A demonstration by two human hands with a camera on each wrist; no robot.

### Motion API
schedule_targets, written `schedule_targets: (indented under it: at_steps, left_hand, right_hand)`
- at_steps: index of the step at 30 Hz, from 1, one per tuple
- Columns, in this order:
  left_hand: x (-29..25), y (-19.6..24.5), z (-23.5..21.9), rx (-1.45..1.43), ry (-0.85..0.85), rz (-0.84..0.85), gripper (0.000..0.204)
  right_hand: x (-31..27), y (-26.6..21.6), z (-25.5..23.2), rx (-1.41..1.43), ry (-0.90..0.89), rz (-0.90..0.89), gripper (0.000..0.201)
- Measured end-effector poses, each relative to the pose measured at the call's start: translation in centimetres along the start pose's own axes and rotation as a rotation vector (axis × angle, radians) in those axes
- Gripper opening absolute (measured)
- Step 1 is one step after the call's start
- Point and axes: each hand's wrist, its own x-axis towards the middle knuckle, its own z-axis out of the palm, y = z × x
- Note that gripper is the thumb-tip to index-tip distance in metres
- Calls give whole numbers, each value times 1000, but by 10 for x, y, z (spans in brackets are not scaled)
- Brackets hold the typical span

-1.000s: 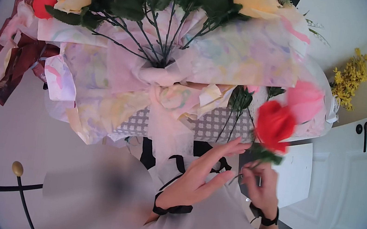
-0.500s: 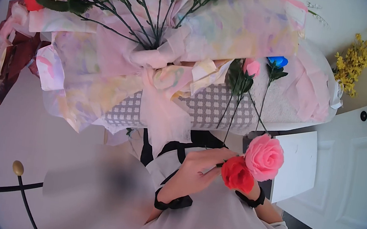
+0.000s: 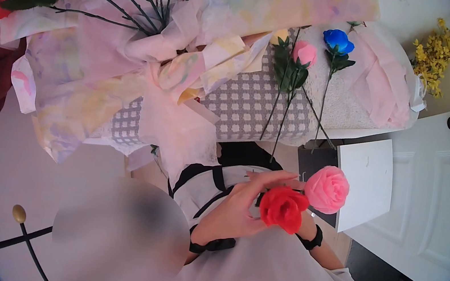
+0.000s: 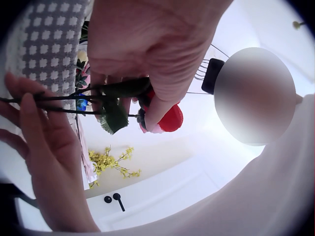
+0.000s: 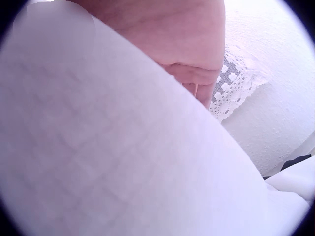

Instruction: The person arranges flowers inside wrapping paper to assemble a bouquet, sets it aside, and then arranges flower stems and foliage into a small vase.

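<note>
Near the person's front, a red rose (image 3: 284, 209) and a pink rose (image 3: 327, 189) stand side by side. The left hand (image 3: 235, 208) curls round the stems just below the blooms; in the left wrist view its thumb lies against the red rose (image 4: 172, 119), beside green leaves (image 4: 114, 117). Lower along the dark stems (image 4: 64, 98), the right hand (image 4: 51, 152) pinches them between thumb and fingers. In the head view the roses mostly hide that hand. The right wrist view shows part of its palm (image 5: 179, 39), but not what it holds.
A wrapped bouquet (image 3: 92, 64) lies across the checked cloth (image 3: 241, 105). Right of it lie a small pink rose (image 3: 305, 54) and a blue rose (image 3: 338, 41) on stems. A white box (image 3: 366, 180) stands near the door (image 3: 446, 200); yellow flowers (image 3: 438, 58) are behind.
The right hand and both roses have come left and toward the body, to the left hand, which now holds them below the blooms. The bouquet has shifted left and up in view.
</note>
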Motion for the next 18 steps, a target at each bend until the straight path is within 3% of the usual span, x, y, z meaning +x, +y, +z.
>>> schedule_targets:
  at_steps: [4,7,9,12,14,18]
  left_hand:
    - [-4,-2,-6,67,22,31,65]
    - [-8,-4,-5,-13,103,103,64]
    - [-13,-7,-5,-45,169,161,63]
    - [-19,-9,-9,-165,189,128,60]
    - [-14,-2,-14,-106,133,261,61]
    - [-12,-2,-14,-197,138,252,63]
  right_hand:
    - [8,-8,-2,161,0,59,45]
    - [14,-6,-2,-21,-107,94,37]
    - [34,-26,-4,161,67,-55,29]
    - [38,-27,-9,85,113,-160,26]
    - [36,-17,-11,83,84,-148,25]
    - [37,-22,-14,122,100,-132,26]
